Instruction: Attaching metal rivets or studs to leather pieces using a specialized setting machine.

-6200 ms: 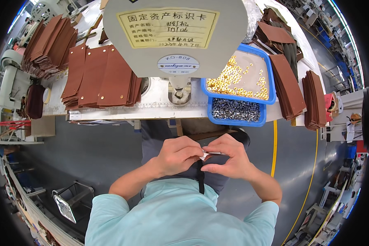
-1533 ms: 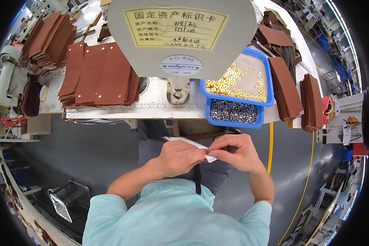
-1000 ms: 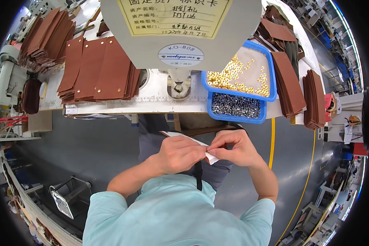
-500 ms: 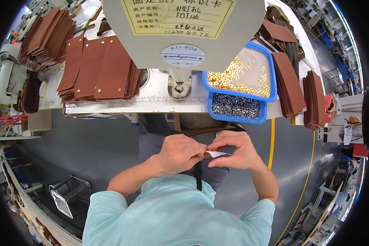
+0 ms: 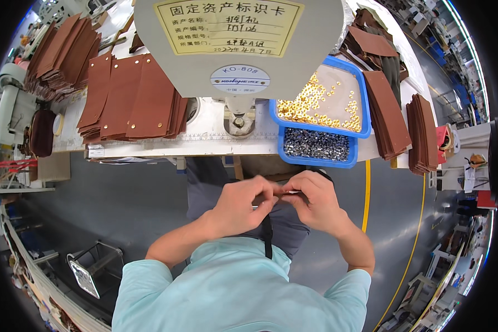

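Note:
My left hand (image 5: 242, 202) and my right hand (image 5: 314, 199) meet in front of my chest, fingertips pinched together on a small white slip (image 5: 289, 192) that is mostly hidden between them. Both hands hang over my lap, below the front edge of the white work table (image 5: 149, 145). Above them stands a grey press machine (image 5: 239, 47) with a yellow label card.
Blue trays hold gold eyelets (image 5: 321, 102) and silver eyelets (image 5: 316, 145) at the table's right. Stacks of brown leather pieces lie at the left (image 5: 128, 97) and right (image 5: 386, 113). A wire basket (image 5: 91, 265) stands on the grey floor lower left.
The white slip, stretched out between my hands a second ago, is now almost covered as my fingertips have come closer together. The hands stay over my lap.

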`<state>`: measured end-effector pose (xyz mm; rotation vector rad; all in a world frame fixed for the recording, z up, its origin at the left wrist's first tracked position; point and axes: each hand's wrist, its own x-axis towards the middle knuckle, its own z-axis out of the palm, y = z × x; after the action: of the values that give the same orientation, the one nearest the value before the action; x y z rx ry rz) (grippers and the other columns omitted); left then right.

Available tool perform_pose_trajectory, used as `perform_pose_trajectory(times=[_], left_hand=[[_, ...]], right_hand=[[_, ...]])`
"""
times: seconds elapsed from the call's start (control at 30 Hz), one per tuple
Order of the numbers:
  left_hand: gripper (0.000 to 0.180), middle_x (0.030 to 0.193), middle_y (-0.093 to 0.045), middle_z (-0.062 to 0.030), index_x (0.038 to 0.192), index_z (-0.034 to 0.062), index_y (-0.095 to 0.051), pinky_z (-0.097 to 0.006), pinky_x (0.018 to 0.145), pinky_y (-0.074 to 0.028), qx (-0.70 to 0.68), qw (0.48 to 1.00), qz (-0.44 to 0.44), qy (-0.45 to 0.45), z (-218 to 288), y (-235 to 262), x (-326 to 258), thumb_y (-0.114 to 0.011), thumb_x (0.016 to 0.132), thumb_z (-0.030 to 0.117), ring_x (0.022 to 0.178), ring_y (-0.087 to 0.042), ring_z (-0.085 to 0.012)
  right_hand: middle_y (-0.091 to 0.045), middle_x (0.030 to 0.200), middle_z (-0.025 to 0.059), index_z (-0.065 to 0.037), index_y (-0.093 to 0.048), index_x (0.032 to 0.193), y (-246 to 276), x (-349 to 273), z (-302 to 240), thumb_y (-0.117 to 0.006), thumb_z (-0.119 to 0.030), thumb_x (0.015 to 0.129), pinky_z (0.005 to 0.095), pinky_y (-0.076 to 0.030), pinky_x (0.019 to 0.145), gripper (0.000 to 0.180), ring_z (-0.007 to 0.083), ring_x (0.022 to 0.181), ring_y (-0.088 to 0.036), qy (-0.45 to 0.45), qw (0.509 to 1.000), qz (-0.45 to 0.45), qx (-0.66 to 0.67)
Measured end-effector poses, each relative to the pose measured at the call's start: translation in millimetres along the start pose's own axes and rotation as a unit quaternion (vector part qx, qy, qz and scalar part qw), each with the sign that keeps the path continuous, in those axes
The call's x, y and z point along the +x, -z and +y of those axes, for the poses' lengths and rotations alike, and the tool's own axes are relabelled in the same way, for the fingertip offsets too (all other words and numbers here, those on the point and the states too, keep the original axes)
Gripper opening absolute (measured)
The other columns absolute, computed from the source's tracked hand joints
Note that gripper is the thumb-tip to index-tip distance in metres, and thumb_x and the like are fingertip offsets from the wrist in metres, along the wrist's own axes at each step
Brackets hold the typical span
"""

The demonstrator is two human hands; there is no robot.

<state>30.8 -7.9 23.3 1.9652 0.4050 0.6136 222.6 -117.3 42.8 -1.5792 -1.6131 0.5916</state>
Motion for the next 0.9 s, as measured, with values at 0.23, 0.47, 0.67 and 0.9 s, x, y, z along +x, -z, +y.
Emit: perform_pose_trajectory(times=[0.23, 0.47, 0.67, 0.9], left_hand=[[0.046, 0.113, -0.073, -0.0104, 0.118, 0.0048, -0.070, -0.043, 0.090, -0.053, 0.051, 0.997, -0.060, -0.015, -6.2, -0.3, 11.5, -0.083, 0.082, 0.029, 0.105, -0.067, -0.0317], [0.032, 0.095, -0.075, -0.0064, 0.109, 0.0062, -0.072, -0.037, 0.074, -0.055, 0.056, 0.995, -0.069, -0.044, -6.4, -7.0, 5.6, -0.080, 0.083, 0.022, 0.084, -0.070, -0.0269], [0.028, 0.090, -0.074, -0.0069, 0.106, 0.0059, -0.073, -0.036, 0.069, -0.055, 0.056, 0.995, -0.053, -0.068, -9.4, -10.9, 4.6, -0.080, 0.083, 0.021, 0.078, -0.069, -0.0260], [0.023, 0.086, -0.075, -0.0099, 0.105, 0.0081, -0.077, -0.033, 0.064, -0.054, 0.028, 0.999, -0.015, 0.014, -5.2, -2.1, 7.2, -0.081, 0.083, 0.012, 0.071, -0.070, -0.0246]], right_hand=[[-0.067, 0.088, 0.0027, -0.007, -0.066, 0.093, -12.2, -5.7, 5.1, -0.076, 0.002, 0.058, 0.0353, -0.046, 0.064, 0.037, 0.0235, 0.077, -0.065, 0.130, 0.975, 0.070, -0.165], [-0.066, 0.085, 0.0033, -0.006, -0.066, 0.091, -21.6, -10.9, 8.0, -0.074, 0.001, 0.056, 0.0355, -0.046, 0.063, 0.037, 0.0232, 0.074, -0.064, 0.160, 0.968, 0.109, -0.158], [-0.065, 0.080, 0.0050, -0.005, -0.065, 0.088, -22.6, -8.1, 6.0, -0.068, 0.005, 0.055, 0.0349, -0.042, 0.059, 0.035, 0.0237, 0.066, -0.060, 0.179, 0.964, 0.149, -0.132], [-0.073, 0.092, 0.0092, -0.004, -0.072, 0.119, 26.6, 15.0, 11.5, -0.080, -0.013, 0.084, 0.0353, -0.054, 0.072, 0.037, 0.0257, 0.079, -0.070, 0.082, 0.988, -0.106, 0.072]])
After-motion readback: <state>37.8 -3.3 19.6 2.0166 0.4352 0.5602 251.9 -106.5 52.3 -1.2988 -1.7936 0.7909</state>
